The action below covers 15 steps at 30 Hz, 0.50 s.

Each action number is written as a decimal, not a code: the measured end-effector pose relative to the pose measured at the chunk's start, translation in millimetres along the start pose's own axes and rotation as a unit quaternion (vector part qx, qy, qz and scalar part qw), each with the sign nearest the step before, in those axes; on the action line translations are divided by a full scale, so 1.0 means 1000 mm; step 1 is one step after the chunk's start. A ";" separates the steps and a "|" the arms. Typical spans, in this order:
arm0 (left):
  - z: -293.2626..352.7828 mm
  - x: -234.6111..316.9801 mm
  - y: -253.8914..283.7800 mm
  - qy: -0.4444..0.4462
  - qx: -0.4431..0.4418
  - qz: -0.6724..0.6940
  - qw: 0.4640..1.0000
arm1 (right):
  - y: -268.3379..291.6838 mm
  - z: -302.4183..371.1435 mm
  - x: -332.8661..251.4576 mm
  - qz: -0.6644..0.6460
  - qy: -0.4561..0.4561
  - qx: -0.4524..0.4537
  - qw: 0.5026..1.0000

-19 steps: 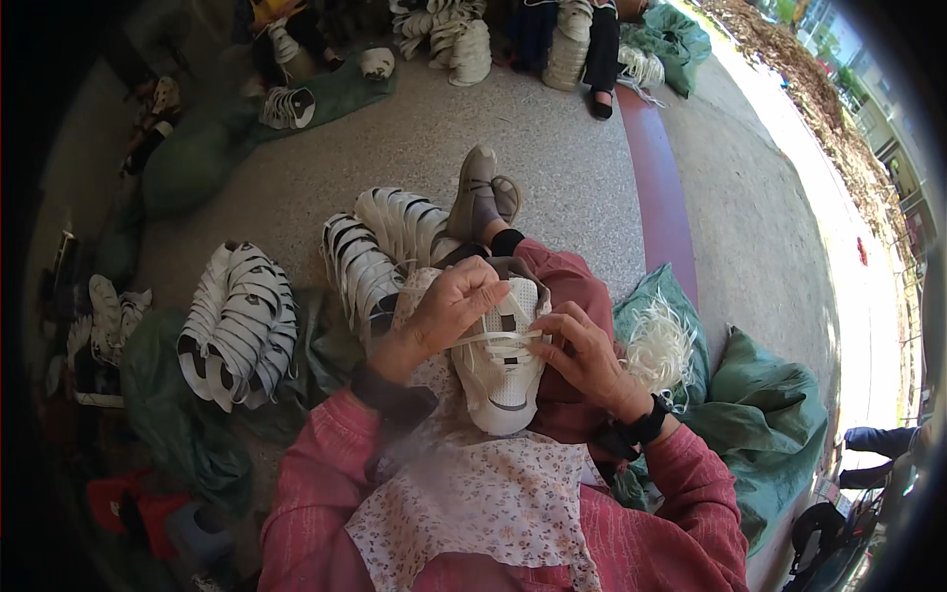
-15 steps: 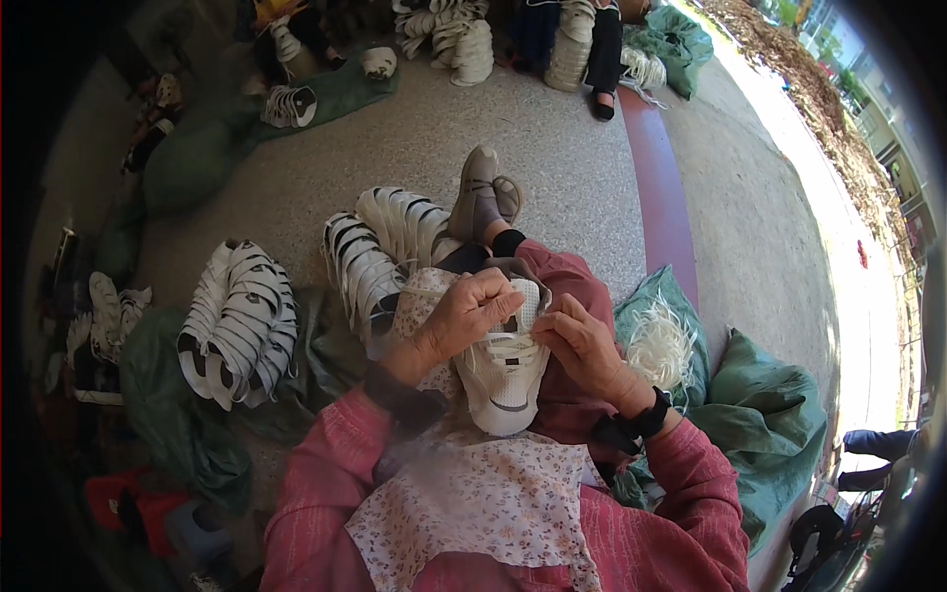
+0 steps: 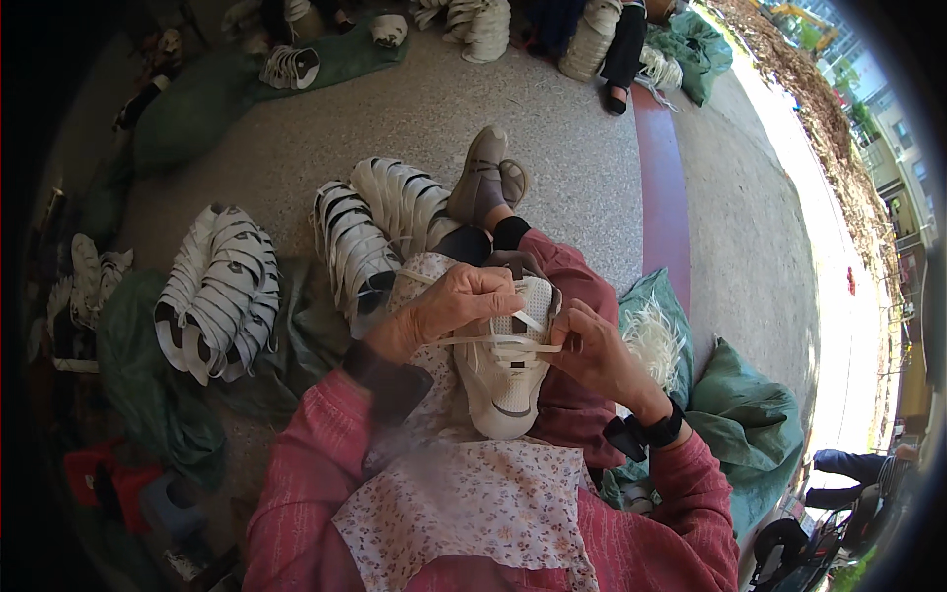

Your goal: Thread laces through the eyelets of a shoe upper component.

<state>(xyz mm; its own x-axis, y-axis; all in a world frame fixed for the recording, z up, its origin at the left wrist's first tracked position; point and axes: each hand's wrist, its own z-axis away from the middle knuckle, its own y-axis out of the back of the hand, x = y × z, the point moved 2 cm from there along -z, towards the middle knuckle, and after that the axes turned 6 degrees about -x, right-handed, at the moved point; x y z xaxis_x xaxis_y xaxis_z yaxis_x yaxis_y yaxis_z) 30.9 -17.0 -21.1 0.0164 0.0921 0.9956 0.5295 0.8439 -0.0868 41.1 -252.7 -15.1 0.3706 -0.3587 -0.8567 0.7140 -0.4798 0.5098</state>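
Observation:
A white mesh shoe upper [image 3: 501,400] lies on my lap, toe toward me, over a floral apron [image 3: 473,501]. White shoelace [image 3: 503,340] runs across its eyelets. My left hand [image 3: 456,304] is above the upper's left side, fingers pinched on a lace end near the tongue. At the right edge of the upper, my right hand [image 3: 597,360] is closed with thumb and forefinger on the lace, which stretches leftward across the front. The upper's heel end is partly hidden behind my left hand and the laces.
Rows of nested white uppers [image 3: 222,291] stand to the left, and more uppers [image 3: 395,212] lie beside my legs. A bundle of white laces [image 3: 653,345] rests on a green sack [image 3: 745,414] at the right. Another person's leg [image 3: 624,59] shows at the far side.
My right hand has drawn slightly away from the left one, and the lace between upper and fingers shows more plainly. The whole view has shifted a little.

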 end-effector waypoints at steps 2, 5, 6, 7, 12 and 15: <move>0.000 -0.001 0.001 -0.003 -0.008 -0.002 1.000 | -0.007 0.006 0.006 -0.011 0.056 0.089 0.994; 0.003 -0.004 0.001 0.035 -0.006 0.036 0.999 | -0.017 0.012 0.006 -0.183 -0.027 0.145 0.972; 0.002 -0.003 0.001 0.018 -0.014 0.027 0.999 | -0.017 0.014 0.010 -0.184 -0.029 0.146 0.972; 0.001 -0.003 0.001 0.002 -0.023 0.018 1.000 | -0.016 0.015 0.016 -0.193 -0.029 0.139 0.971; 0.002 0.000 0.003 0.022 -0.023 0.001 1.000 | -0.009 0.015 0.030 -0.219 -0.004 0.089 0.972; 0.002 0.002 0.002 0.044 -0.018 0.008 0.999 | -0.007 0.012 0.033 -0.221 0.042 0.067 0.972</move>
<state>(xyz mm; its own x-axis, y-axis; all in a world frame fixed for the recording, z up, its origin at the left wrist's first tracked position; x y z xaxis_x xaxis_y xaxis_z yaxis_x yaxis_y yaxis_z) 29.9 -14.0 -19.1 0.0977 0.0568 0.9936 0.5589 0.8229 -0.1020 40.8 -270.9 -45.8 0.0969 -0.0304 -0.9948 0.7332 -0.6738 0.0920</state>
